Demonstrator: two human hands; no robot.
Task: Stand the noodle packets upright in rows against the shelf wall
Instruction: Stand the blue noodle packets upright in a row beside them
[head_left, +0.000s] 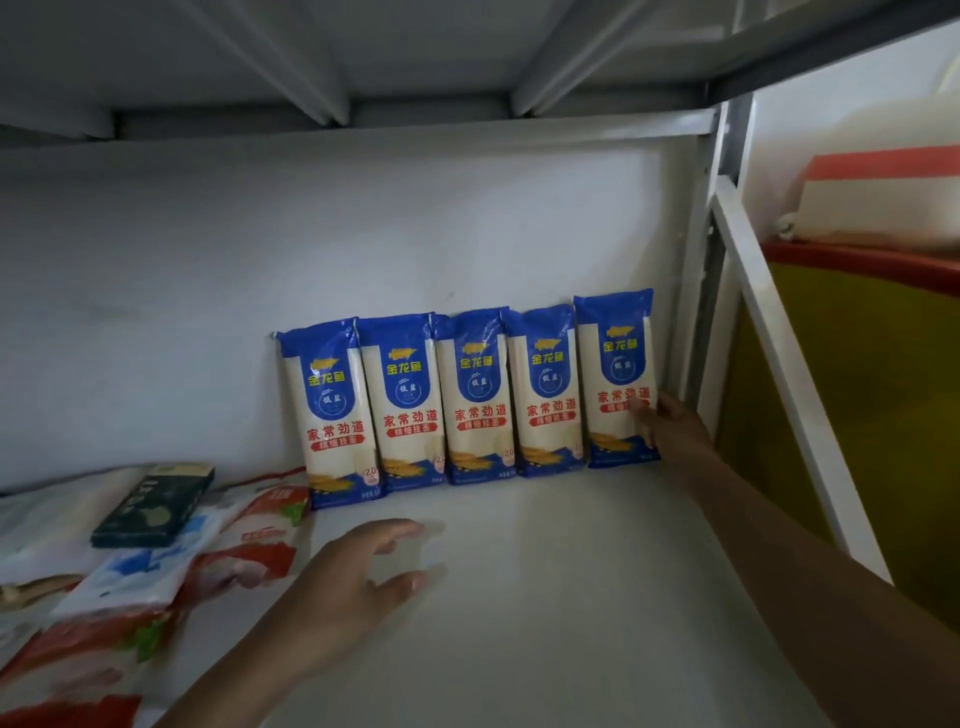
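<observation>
The left hand (358, 566) hovers over the shelf (545, 597), fingers spread, holding nothing. Left of it lie blurred, cut-off bags (130, 597). Farther in, the right hand (675, 423) touches the end packet (618, 379) of five packets (478, 400) upright against the wall (208, 286); its thumb is hidden, so the grip is unclear.

The left hand (363, 571) hovers at lower centre, palm down, fingers spread and relaxed. The right arm stretches in from the lower right; the right hand (675, 428) pinches the edge of the rightmost noodle packet (615, 374), thumb in front.
</observation>
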